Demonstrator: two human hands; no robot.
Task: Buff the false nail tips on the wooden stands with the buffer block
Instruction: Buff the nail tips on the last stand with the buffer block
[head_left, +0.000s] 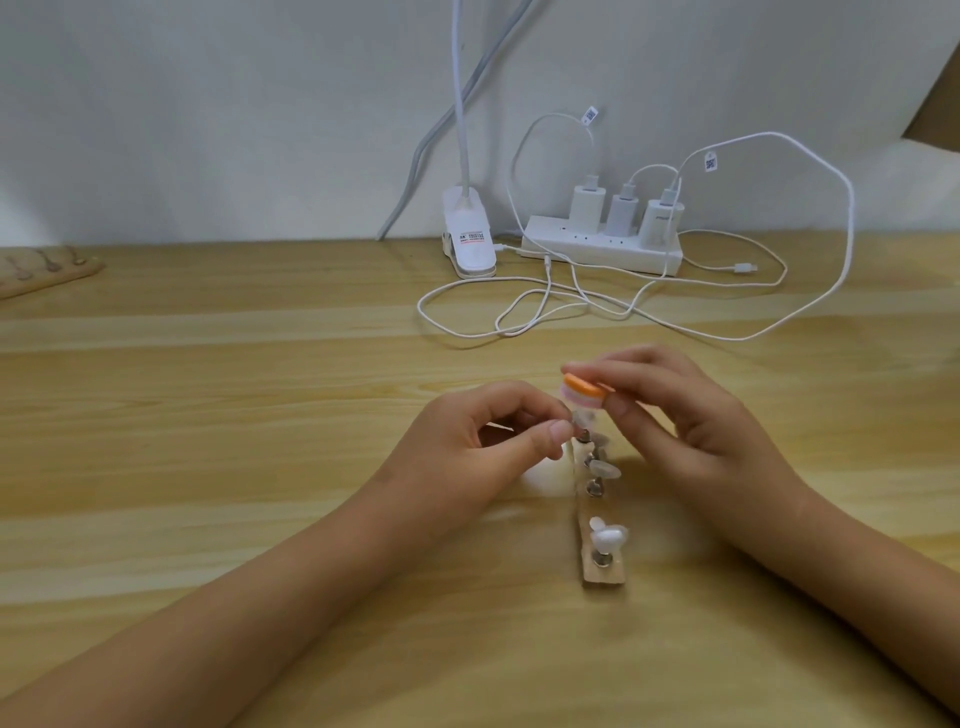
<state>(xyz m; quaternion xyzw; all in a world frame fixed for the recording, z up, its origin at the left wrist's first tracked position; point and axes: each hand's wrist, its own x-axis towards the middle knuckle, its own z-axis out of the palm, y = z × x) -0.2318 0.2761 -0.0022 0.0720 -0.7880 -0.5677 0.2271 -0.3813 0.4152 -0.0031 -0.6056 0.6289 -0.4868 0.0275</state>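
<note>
The wooden stand (605, 569) lies flat on the desk (208, 467), just right of centre. Its long axis runs almost straight away from the person, and the far end leans slightly left. Along it stands a row of small metal posts carrying translucent false nail tips. One nail tip (609, 538) sits near the close end and another (605, 471) further along, both fanning out to the right.

The farthest tip (583, 419) is at the far end of the stand. The left hand (483, 436) has its grip closed on it, thumb and forefinger pinching from the left, though blur hides the exact contact. The right hand (691, 415) pinches the buffer block (586, 388), an orange-and-pink pad, between thumb and fingers. The block is held roughly level just above that farthest tip, its long axis pointing left toward the other hand.

At the back of the desk, a white power strip (597, 252) holds three chargers, with white cables (519, 312) looped in front of it. A clip lamp (470, 241) stands to its left. A second wooden stand (47, 270) lies at the far left edge.
</note>
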